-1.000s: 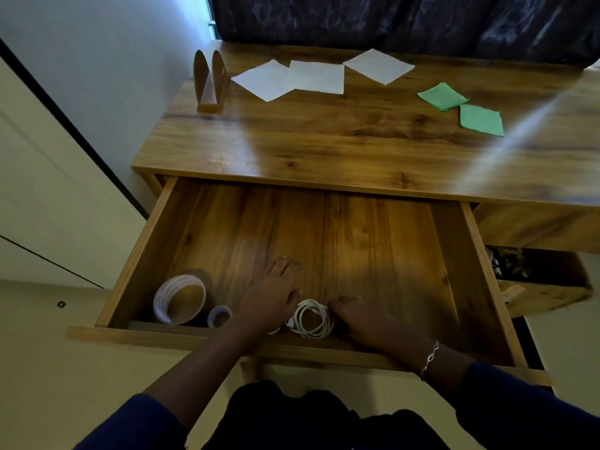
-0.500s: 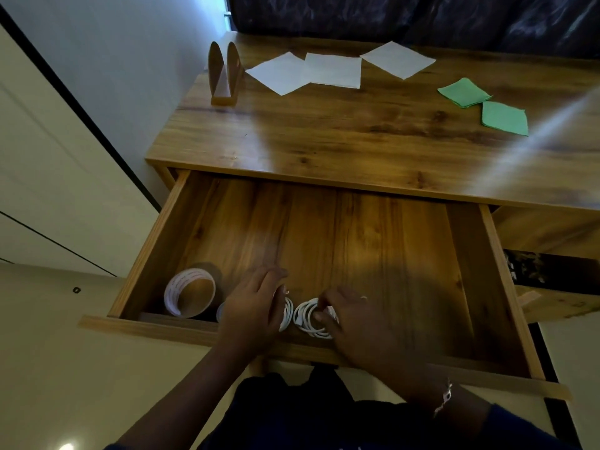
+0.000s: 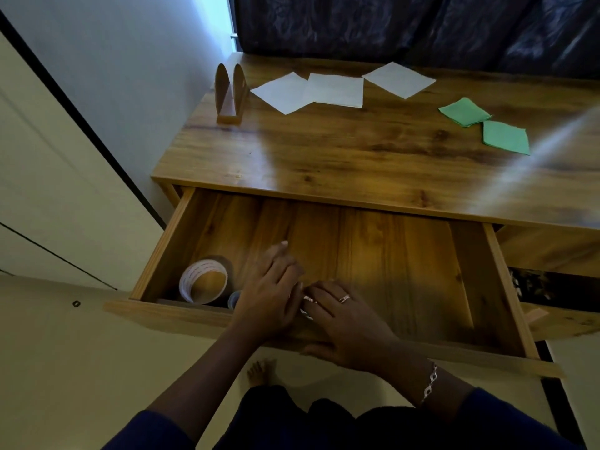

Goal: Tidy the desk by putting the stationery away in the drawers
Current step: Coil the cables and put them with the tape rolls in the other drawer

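Observation:
The wide wooden drawer point(image 3: 406, 271) stands pulled out below the desk top point(image 3: 357, 157). Both hands are at its front left. My left hand point(image 3: 272, 293) lies flat with straight fingers over the white coiled cable point(image 3: 306, 312), which is almost wholly hidden. My right hand point(image 3: 344, 323) meets it from the right, its bent fingertips pinching the coil's edge. A large tape roll point(image 3: 203, 280) lies in the drawer's front left corner, with a small roll point(image 3: 234, 298) beside it. White paper sheets point(image 3: 336, 90) and green paper squares point(image 3: 505, 138) lie on the desk.
A wooden letter holder point(image 3: 230, 92) stands at the desk's back left corner. A lower drawer point(image 3: 552, 297) at the right is partly open with dark contents. A wall runs along the left and a dark curtain hangs behind the desk.
My hands have closed in together over the white coil, which showed plainly between them before. The left hand slid right and now covers it. The view has moved closer.

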